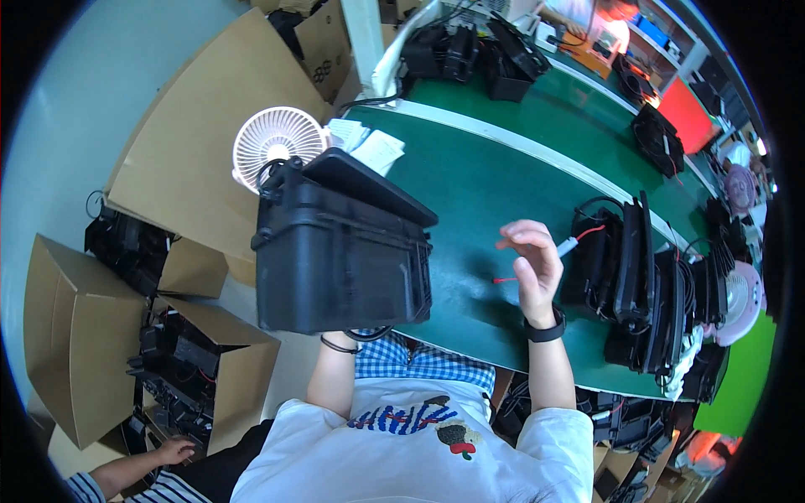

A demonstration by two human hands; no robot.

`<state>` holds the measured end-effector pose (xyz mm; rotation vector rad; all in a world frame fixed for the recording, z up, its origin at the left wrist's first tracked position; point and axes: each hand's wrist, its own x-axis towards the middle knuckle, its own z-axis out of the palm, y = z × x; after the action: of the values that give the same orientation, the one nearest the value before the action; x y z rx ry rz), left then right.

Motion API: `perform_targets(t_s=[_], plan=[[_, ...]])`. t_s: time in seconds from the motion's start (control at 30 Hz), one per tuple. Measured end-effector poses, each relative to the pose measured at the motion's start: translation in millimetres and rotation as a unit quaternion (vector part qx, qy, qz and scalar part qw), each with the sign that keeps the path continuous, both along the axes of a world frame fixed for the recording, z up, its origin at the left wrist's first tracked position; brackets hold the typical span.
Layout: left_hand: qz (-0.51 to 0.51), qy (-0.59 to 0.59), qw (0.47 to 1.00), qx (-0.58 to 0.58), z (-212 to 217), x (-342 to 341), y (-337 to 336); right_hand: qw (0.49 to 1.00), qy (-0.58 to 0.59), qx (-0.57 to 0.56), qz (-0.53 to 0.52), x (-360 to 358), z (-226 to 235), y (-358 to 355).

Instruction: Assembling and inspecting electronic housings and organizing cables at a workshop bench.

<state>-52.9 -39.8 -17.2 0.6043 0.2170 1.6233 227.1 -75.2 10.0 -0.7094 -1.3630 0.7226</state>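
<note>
A black plastic case (344, 264) with a tilted lid (369, 186) is held up at the near left of the bench, partly past its edge. My left forearm (333, 375), with a dark band at the wrist, runs up beneath this case; the case hides the hand itself. To the right, my right hand (537, 261) hovers over the green bench top, fingers loosely curved and apart, with nothing visible in them. Behind that hand runs a red wire lead with a pale sleeve (568, 246); its red tip (504, 280) shows left of the fingers. A dark watch is on my right wrist.
Several black cases (629, 268) stand on the bench at right, others (474, 54) farther back. A white fan (279, 144) and papers (375, 151) are beyond the held case. Cardboard boxes (92, 352) fill the left side, where another person's hand (176, 450) reaches in.
</note>
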Motion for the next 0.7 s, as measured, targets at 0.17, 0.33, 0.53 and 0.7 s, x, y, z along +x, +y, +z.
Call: perform_targets(t_s=[0.17, 0.33, 0.53, 0.7], plan=[[0.059, 0.041, 0.997, -0.009, 7.0, 4.0, 6.0, 0.999, -0.035, -0.021, 0.003, -1.0, 5.6, -1.2], [0.092, 0.072, 0.993, -0.022, 5.9, 6.4, -11.8, 0.996, -0.075, -0.051, 0.008, -3.4, 3.6, 2.0], [0.122, 0.102, 0.987, -0.030, 8.1, 8.4, -13.8, 0.991, -0.120, -0.060, 0.016, -2.7, 1.4, 3.6], [0.148, 0.128, 0.980, -0.033, 10.4, 15.5, -12.8, 0.994, -0.101, -0.030, -0.041, -1.1, 4.2, 7.4]])
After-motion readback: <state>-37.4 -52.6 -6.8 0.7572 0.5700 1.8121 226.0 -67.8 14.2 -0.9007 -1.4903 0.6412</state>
